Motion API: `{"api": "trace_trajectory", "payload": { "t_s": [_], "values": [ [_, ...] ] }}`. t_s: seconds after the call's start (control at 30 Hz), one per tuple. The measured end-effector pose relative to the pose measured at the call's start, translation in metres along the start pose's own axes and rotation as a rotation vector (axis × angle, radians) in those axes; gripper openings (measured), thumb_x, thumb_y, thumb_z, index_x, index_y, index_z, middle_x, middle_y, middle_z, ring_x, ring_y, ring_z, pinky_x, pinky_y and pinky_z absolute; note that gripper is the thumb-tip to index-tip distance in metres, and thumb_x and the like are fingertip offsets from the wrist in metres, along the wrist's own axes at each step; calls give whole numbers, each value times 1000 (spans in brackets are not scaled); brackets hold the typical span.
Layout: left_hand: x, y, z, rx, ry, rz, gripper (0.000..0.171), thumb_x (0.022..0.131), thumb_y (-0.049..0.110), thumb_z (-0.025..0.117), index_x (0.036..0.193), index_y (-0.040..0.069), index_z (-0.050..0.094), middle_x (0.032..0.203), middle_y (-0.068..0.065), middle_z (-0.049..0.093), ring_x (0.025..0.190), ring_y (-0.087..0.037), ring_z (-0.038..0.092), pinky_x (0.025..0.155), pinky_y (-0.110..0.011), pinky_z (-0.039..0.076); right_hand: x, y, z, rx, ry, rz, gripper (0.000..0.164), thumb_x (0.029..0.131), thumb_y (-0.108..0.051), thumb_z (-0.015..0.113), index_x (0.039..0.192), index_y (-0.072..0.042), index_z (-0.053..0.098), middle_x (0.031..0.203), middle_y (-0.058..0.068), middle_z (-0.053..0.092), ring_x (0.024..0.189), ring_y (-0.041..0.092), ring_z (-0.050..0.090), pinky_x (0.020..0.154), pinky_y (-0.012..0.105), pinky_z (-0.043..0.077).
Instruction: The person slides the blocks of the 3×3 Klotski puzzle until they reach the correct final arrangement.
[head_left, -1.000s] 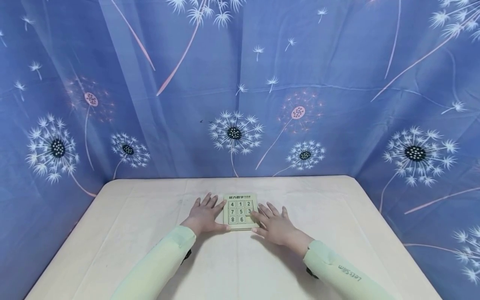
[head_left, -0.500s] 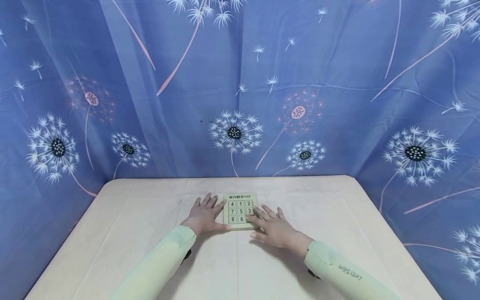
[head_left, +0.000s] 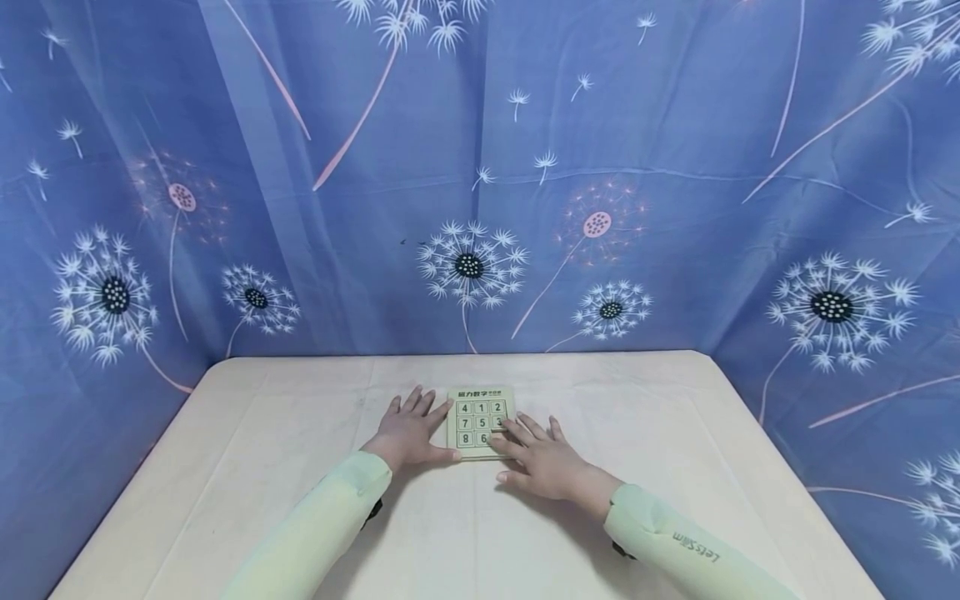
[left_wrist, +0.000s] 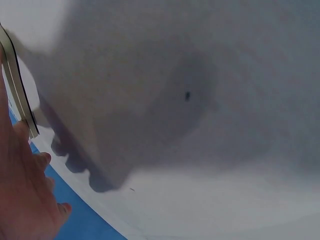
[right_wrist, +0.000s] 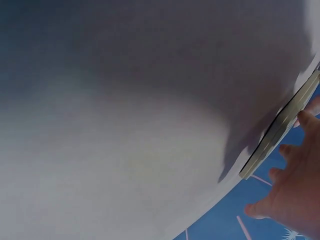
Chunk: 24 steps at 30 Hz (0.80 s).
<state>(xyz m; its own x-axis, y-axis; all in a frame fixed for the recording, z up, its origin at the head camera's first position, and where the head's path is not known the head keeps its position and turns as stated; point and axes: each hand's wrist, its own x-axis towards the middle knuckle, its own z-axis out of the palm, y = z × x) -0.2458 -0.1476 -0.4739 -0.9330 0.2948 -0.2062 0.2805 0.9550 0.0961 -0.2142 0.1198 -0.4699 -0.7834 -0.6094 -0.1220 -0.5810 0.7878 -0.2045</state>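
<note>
A pale green sliding number puzzle (head_left: 481, 454) lies flat on the table, its numbered tiles facing up. My left hand (head_left: 408, 429) rests spread at the puzzle's left side, index fingertip at the left edge and thumb at the lower left corner. From the right, my right hand (head_left: 551, 465) reaches over the board with fingers extended. One fingertip is at the 3 tile (head_left: 498, 421), and another covers the bottom right slot beside the 6 tile (head_left: 483, 438). The right thumb sits below the board's near edge. Both wrist views show the puzzle edge-on beside the fingers.
A cream-covered table (head_left: 300, 533) runs back to a blue curtain (head_left: 360, 250) with a dandelion print. The curtain also lines both sides. Pale green sleeves (head_left: 322, 521) cover both forearms.
My right hand has shifted slightly left and nearer, its fingertips sliding over the 3 tile and the bottom right slot. The left hand and the board have stayed in place.
</note>
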Motion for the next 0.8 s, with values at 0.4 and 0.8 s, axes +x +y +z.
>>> {"api": "trace_trajectory", "payload": {
  "t_s": [0.4,0.8],
  "values": [
    [-3,1,-3,-11,4,6,98,85,77,61,163,26,30,171,-13,24,162,-38,13,130,-62,16,1,0,3,3,8,19,62,100,-58,53,155,-30,45,170,11,30,159,43,22,121,79,15],
    [-1,2,-2,-3,-1,-2,98,84,78,60,162,28,30,172,-12,23,162,-37,12,131,-61,15,-1,1,3,10,10,43,62,99,-58,55,154,-30,47,169,12,31,159,43,22,121,79,14]
  ]
}}
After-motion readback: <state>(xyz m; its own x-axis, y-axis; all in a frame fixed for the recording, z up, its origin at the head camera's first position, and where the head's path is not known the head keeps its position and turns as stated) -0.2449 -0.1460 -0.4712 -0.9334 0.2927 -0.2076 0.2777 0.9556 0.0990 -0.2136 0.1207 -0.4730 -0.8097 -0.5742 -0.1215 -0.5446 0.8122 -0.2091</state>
